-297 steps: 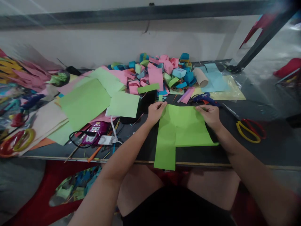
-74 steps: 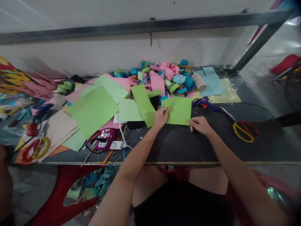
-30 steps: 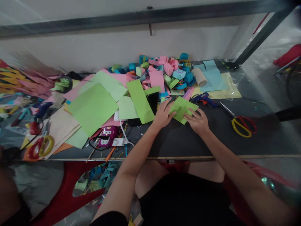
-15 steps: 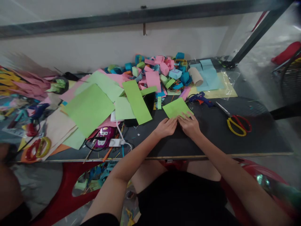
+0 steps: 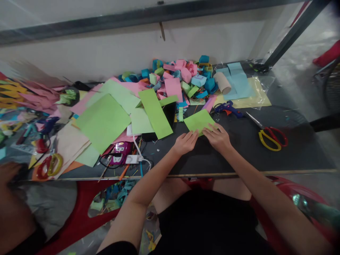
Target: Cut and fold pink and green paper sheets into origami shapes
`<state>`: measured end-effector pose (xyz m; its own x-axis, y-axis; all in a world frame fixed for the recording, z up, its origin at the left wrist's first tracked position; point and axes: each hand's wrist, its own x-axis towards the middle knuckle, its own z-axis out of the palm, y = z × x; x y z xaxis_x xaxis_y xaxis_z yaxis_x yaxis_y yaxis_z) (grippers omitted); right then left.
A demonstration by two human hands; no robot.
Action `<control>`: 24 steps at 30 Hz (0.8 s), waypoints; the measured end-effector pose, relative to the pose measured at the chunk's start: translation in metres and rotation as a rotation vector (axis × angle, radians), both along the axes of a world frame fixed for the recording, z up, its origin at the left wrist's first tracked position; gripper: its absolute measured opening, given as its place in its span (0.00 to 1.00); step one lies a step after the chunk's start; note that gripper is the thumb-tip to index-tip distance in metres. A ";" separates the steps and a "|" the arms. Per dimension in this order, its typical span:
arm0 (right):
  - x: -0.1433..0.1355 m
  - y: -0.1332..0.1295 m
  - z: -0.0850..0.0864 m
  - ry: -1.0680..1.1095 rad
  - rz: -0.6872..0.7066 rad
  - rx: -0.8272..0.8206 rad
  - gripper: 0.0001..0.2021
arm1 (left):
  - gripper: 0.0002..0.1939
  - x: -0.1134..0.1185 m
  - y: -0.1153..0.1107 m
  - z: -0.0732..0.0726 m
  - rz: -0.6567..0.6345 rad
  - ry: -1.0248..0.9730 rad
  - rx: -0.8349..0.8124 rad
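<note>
A small light green sheet of paper (image 5: 198,119) lies on the dark table in front of me. My left hand (image 5: 186,142) holds its near left edge, fingers bent and close together. On the near right edge, my right hand (image 5: 217,137) has its fingertips over the paper, slightly apart; its thumb is hidden. Both hands sit close together at the near side of the sheet. A blue glue gun (image 5: 228,109) rests just beyond my right hand. Farther right are scissors (image 5: 269,136) with one red and one yellow handle.
Folded paper pieces (image 5: 186,76) are heaped by the wall, beside a cardboard tube (image 5: 222,83). Larger green sheets (image 5: 103,122) spread to the left, near a purple device (image 5: 122,152) with cords and other scissors (image 5: 49,165). Another person's hand (image 5: 9,171) is at far left.
My hands have moved slightly apart along the near edge of the green paper, the right one shifting rightward. The whole view has shifted a little.
</note>
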<state>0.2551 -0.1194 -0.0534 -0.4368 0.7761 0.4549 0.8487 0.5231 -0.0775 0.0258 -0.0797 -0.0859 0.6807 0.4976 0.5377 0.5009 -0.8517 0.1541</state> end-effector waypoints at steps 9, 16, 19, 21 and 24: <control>0.065 0.003 -0.002 0.023 -0.125 0.041 0.18 | 0.19 -0.007 0.005 0.005 -0.061 -0.004 -0.030; 0.059 -0.014 0.013 0.040 -0.180 0.060 0.18 | 0.13 -0.002 0.007 0.010 -0.132 0.002 0.049; 0.026 -0.022 0.027 0.023 0.008 -0.058 0.21 | 0.12 0.002 0.005 0.013 -0.240 -0.035 0.025; 0.011 -0.021 0.032 0.142 0.013 -0.029 0.17 | 0.17 0.002 0.007 0.015 -0.182 -0.121 0.005; 0.002 -0.012 0.032 0.439 -0.177 0.049 0.14 | 0.44 0.000 0.015 0.019 0.108 -0.376 -0.060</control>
